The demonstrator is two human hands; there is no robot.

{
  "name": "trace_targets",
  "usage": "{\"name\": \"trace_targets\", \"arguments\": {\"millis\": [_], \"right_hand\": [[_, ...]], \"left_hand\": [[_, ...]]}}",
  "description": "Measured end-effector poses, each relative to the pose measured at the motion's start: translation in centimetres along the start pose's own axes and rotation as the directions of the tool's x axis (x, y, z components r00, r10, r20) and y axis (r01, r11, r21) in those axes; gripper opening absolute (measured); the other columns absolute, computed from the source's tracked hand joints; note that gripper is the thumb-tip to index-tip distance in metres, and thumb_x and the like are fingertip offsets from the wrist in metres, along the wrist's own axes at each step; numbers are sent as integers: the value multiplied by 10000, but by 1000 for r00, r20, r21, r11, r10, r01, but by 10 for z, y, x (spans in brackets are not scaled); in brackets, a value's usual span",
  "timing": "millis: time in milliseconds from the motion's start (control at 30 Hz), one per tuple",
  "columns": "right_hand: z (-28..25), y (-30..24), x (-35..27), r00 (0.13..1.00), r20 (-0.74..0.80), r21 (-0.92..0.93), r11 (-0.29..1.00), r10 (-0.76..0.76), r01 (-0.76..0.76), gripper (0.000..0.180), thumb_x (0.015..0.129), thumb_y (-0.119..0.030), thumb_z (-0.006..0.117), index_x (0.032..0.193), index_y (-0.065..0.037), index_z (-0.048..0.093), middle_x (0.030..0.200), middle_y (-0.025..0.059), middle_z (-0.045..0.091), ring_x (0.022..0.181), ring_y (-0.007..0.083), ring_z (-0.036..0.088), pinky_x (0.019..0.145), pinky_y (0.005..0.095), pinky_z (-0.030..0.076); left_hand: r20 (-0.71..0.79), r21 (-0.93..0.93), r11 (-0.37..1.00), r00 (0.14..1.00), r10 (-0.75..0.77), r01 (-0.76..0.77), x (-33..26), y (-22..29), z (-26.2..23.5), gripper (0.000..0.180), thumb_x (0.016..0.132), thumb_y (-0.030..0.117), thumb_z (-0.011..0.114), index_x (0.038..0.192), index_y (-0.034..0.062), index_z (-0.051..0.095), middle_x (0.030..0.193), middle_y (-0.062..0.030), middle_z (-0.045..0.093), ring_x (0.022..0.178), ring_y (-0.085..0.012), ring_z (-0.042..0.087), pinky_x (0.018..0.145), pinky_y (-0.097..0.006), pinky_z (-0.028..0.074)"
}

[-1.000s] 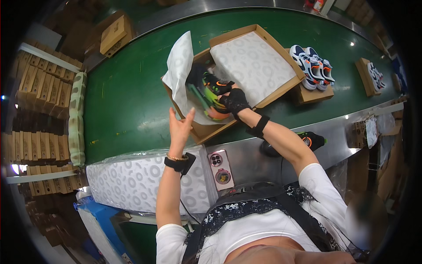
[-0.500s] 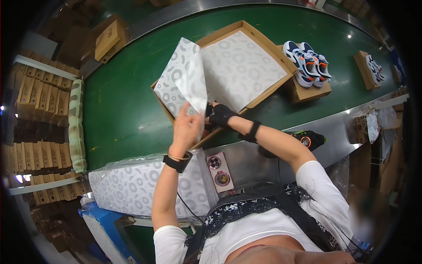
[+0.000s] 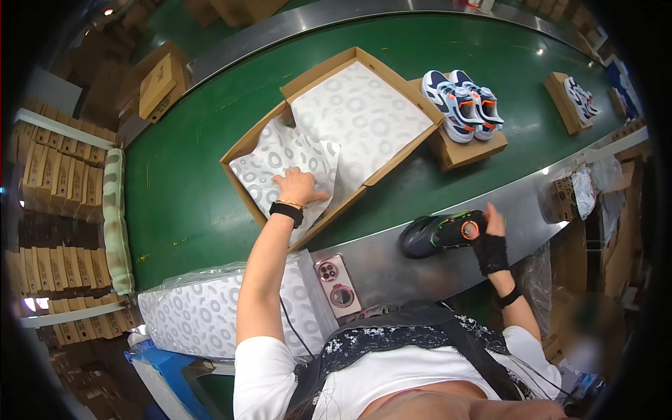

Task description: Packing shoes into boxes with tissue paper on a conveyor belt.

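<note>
Pressing flat on patterned tissue paper [image 3: 283, 164] inside the open cardboard box [image 3: 241, 148], left hand [image 3: 299, 187] open, palm down, holding nothing. Paper now lying folded over the box's contents, where half a second earlier it was being lifted upright; shoes no longer showing, so wrapping looking nearly finished. Reaching aside, right hand [image 3: 490, 231], in a black wrist wrap, touching a dark shoe [image 3: 441, 232] with green and orange trim on the steel ledge [image 3: 392, 262]; grip unclear, cannot tell whether closed. Lid [image 3: 360, 115] lying open, lined with the same thin, ring-printed white paper. Belt [image 3: 182, 203] green and smooth; another pair of sneakers [image 3: 462, 103] resting on a closed box nearby.
</note>
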State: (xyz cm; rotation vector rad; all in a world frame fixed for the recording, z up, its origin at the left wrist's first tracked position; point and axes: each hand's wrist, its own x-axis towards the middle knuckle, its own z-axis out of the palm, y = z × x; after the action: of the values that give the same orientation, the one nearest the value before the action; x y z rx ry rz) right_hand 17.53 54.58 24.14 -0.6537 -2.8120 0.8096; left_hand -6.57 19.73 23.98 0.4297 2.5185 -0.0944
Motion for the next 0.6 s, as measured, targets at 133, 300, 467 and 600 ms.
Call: {"name": "trace_targets", "arguments": {"millis": [133,300,467,600], "right_hand": [[-1,-22,-6,995,101,200,979,18,-39,792,583,-164,696,1250,-54,283,1061,193,478,998,311,489,832,360,402],[-20,-109,22,948,18,405,869,-319,285,705,608,-148,679,1228,-93,347,806,125,578,738,276,585,711,320,458],[-23,-204,51,585,-41,264,556,-810,788,604,559,-127,700,1117,-61,479,1003,142,538,848,236,556,674,335,443],[-27,-272,70,170,-517,-16,208,-839,978,537,567,-116,680,1072,-65,506,972,126,532,834,242,535,693,356,407]], "left_hand": [[-410,-175,930,883,230,-324,-31,17,3,620,599,420,688,1063,44,521,1101,-212,448,992,-330,469,834,-438,373],[-454,-384,685,773,444,-619,-116,67,16,871,576,383,732,1190,-65,306,1093,-236,436,1004,-350,456,854,-368,386],[-585,-499,755,808,68,-425,-142,81,11,942,521,322,752,1196,-87,237,1089,-240,433,982,-357,475,839,-373,397],[-624,-771,396,720,-305,-500,-115,66,15,804,592,280,711,1165,-78,275,1051,-200,463,967,-261,490,834,-349,391]]}}
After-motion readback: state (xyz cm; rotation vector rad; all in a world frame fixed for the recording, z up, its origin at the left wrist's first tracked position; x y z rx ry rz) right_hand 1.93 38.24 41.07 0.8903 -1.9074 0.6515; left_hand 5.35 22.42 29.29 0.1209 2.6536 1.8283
